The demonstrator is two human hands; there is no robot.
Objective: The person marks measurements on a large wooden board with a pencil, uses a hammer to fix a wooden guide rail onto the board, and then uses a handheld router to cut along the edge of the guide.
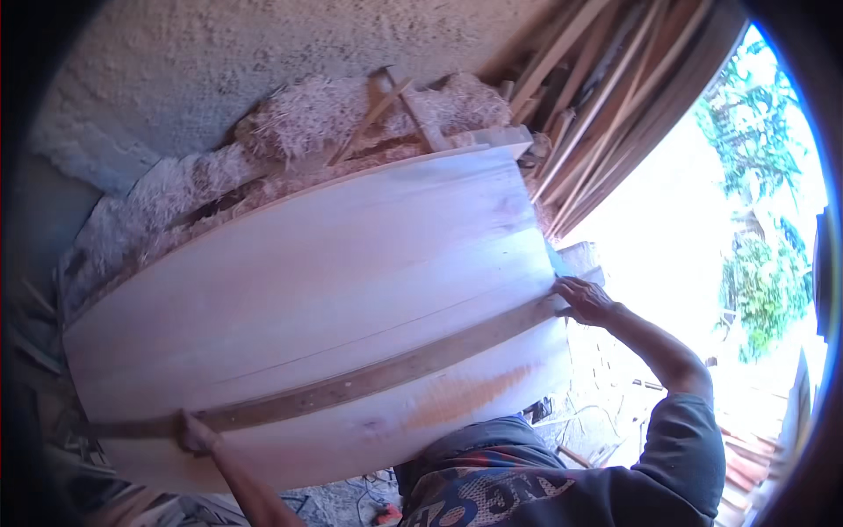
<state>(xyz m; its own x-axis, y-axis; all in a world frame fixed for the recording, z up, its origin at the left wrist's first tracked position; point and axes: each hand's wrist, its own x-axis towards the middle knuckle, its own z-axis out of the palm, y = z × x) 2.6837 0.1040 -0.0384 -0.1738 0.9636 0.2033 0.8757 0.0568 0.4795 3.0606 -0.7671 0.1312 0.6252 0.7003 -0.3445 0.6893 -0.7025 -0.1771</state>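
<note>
A large pale wooden panel [351, 255] spreads out before me, and a long, narrow, darker wooden strip [378, 376] lies across its near part. At the left end of the strip, my left hand [198, 436] is closed on it, thumb on top; most of its fingers are hidden. My right hand [587, 299] grips the strip's other end by the panel's right edge, with fingers and thumb on either side. A thin dark line [351, 344] runs along the panel just beyond the strip. An orange-brown patch [470, 395] marks the wood on the near side.
Wood shavings [303, 114] are heaped behind the panel against a rough wall [202, 61], with a hammer-shaped tool [413, 110] among them. Long boards [606, 97] lean at the back right, beside a bright opening. Wood scraps [746, 465] lie at the lower right.
</note>
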